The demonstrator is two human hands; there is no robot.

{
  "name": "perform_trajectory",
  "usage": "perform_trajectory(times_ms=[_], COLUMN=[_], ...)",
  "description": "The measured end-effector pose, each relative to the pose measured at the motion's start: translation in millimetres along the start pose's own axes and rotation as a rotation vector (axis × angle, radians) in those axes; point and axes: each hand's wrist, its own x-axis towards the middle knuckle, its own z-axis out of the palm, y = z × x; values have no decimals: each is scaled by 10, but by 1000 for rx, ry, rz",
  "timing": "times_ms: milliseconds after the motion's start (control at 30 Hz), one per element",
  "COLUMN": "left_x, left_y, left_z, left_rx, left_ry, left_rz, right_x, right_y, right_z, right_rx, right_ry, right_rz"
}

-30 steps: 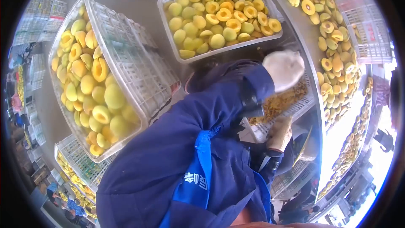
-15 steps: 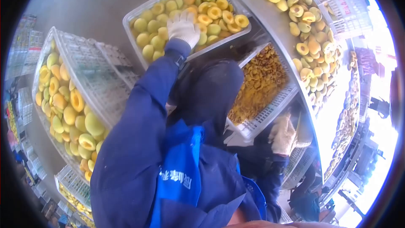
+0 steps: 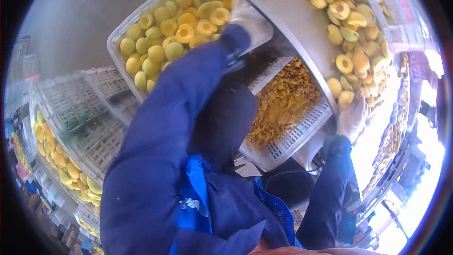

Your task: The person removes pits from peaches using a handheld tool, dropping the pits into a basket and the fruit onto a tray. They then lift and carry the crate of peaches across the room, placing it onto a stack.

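Note:
My left hand (image 3: 252, 22), in a white glove, is over the right end of a crate (image 3: 113, 49) of whole-looking and halved yellow peaches (image 3: 185, 33). Motion blurs its fingers, so I cannot see whether they hold anything. My right hand (image 3: 353, 119), also gloved, is at the near edge of the metal table (image 3: 297, 16). Its fingertips reach the border of a heap of peach halves (image 3: 361, 61). Glare and blur hide whether a fruit is in them.
Between my arms stands a white crate (image 3: 302, 130) filled with small orange-brown pieces (image 3: 283, 104). To the left are stacked plastic crates (image 3: 80, 108) and more halved peaches (image 3: 61, 160). A translucent basket (image 3: 396, 4) sits beyond the heap.
My left hand has moved right across the peach crate to its end. My right hand has risen from beside the lower crate to the fruit heap on the table. The view has shifted.

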Motion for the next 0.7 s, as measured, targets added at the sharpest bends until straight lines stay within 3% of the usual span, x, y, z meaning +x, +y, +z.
perform_trajectory(times_ms=[33, 67, 200, 267, 300, 333, 367, 433, 500, 600, 667, 700], left_x=[117, 406, 270, 56, 56, 163, 266, 300, 208, -97, -503, -715], left_y=[-28, -157, -418, -305, -363, -312, -249, -84, -224, -224, -777, -919], left_z=[373, 871, 659, 702, 708, 606, 489, 260, 287, -192, -55, 82], left_rx=[237, -1, -18, -74, 22, 42, 66, -46, 34, 333, 362, 337], left_ry=[239, 461, 109, 52, 84, -38, -159, -687, -253, -53, 226, 172], left_rz=[139, 85, 142, 208, 258, 228, 199, -70, 95, 33, 34, 14], right_x=[-5, -16, -155, -90, -32, -3, 13, 87, 74, 26, -4, -25], right_y=[123, 242, 234, 197, 103, 41, 37, -203, -85, -34, -27, -48], right_z=[71, 168, 201, 151, 139, 105, 69, -211, -122, 1, 50, 22], right_rx=[48, 102, 157, -109, 44, 214, 186, -61, -10, 112, 158, 50], right_ry=[-11, -21, 53, 93, 69, 59, 46, 25, 96, 95, 155, 124], right_rz=[-20, -31, -12, -99, -27, 13, 3, -52, -96, 28, 7, 13])
